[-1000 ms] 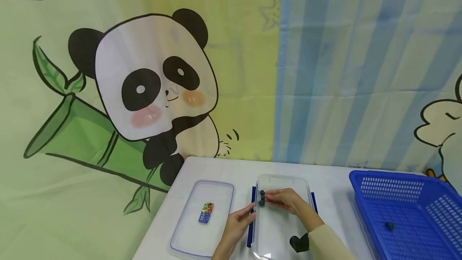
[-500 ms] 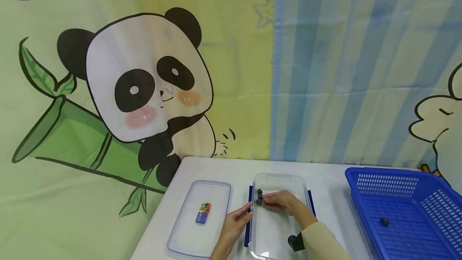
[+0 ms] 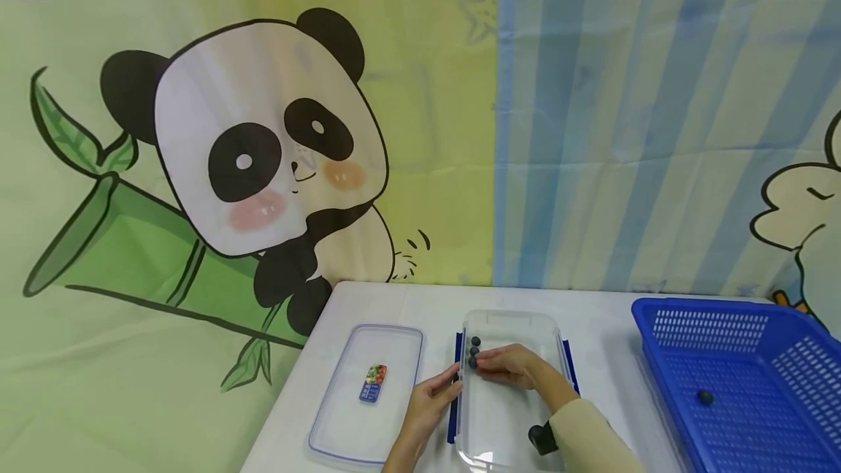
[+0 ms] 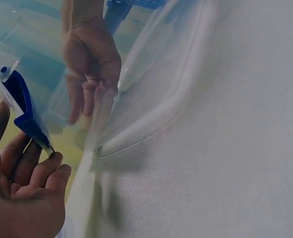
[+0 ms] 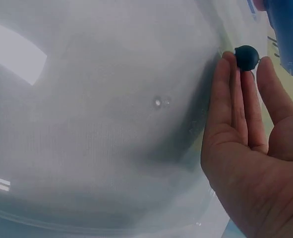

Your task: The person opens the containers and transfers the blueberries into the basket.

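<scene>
Blue-black and round, a small ball [image 5: 246, 58] is clamped in the grip of a person's right hand [image 3: 512, 366], pinched between thumb and fingertips beside the left wall of a clear plastic box [image 3: 512, 433] at the lower centre of the head view. Two more dark balls [image 3: 476, 341] line up just beyond it, toward the top of the frame. The left hand [image 3: 427, 404] has its grip closed on a blue latch [image 3: 452, 425] outside that same wall, thumb to one side, fingers to the other. Farther out, a transparent lid [image 3: 328, 436] bearing a printed label [image 3: 373, 383] lies left of the box on the white desk [image 3: 604, 363], while a lone ball [image 3: 705, 397] rests in a blue basket [image 3: 703, 303] at lower right, before a panda backdrop [image 3: 263, 86]. The step in hand appears to be setting balls in a line within the box; the next move seems to call for easing the right pinch without nudging the neighbours, then perhaps a reach toward the basket.
</scene>
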`<action>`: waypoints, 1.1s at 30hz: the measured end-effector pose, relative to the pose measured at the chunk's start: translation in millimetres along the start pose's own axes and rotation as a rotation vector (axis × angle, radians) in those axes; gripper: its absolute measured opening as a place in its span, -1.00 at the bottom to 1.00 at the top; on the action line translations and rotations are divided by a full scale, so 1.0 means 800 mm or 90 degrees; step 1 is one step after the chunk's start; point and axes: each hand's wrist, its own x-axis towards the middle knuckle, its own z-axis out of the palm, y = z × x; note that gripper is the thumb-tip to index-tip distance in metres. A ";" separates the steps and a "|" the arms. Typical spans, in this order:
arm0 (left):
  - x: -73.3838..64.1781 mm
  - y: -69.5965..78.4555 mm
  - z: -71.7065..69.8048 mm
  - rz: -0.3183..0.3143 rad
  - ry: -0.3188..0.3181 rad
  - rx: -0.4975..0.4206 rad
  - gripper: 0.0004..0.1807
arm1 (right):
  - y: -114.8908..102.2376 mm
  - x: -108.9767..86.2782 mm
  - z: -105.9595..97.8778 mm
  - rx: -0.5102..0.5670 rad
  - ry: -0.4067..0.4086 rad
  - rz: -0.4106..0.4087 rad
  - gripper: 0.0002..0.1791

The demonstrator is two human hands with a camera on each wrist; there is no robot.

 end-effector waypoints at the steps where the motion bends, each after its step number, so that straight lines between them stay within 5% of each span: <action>1: 0.000 0.000 0.000 0.001 -0.002 0.000 -0.55 | 0.000 0.000 0.000 0.003 -0.012 -0.003 -0.65; 6: 0.001 0.000 -0.001 0.006 -0.007 -0.009 -0.53 | 0.001 0.000 0.005 0.018 -0.055 -0.013 -0.63; 14: 0.002 0.002 -0.001 0.014 -0.010 0.000 -0.52 | -0.006 -0.004 0.002 0.006 -0.039 -0.022 -0.63; 19: -0.002 0.000 -0.001 0.005 -0.003 0.016 -0.54 | -0.011 -0.009 -0.004 0.002 -0.074 -0.043 -0.60; 33: -0.002 -0.002 -0.001 -0.017 0.031 0.022 -0.51 | -0.062 -0.063 -0.055 0.063 -0.167 -0.084 -0.62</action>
